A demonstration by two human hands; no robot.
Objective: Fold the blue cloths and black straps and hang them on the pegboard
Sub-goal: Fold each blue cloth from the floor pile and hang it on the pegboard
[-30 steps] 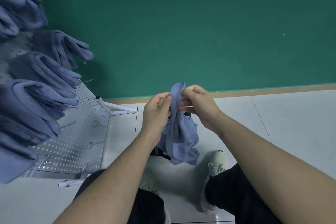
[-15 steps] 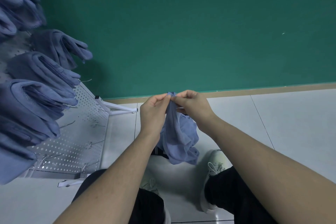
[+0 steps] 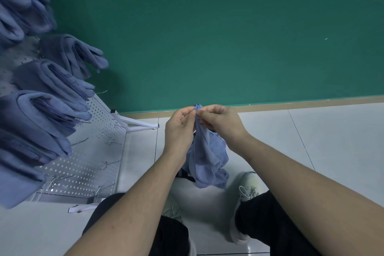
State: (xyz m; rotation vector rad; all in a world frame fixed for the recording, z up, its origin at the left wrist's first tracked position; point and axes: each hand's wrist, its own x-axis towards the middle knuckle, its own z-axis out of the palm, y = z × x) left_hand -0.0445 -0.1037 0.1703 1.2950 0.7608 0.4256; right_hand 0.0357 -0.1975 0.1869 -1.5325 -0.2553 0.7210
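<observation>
Hands pinch one blue cloth (image 3: pixel 205 151) near the pegboard (image 3: pixel 91 151) — left hand (image 3: pixel 179 129) and right hand (image 3: pixel 223 122) together on top. Loose pinch — it might drop.

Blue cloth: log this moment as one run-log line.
left hand: pinching blue cloth top edge | right hand: same | cloth: hanging unfolded | pegboard: folded cloths hung, hooks free
</observation>
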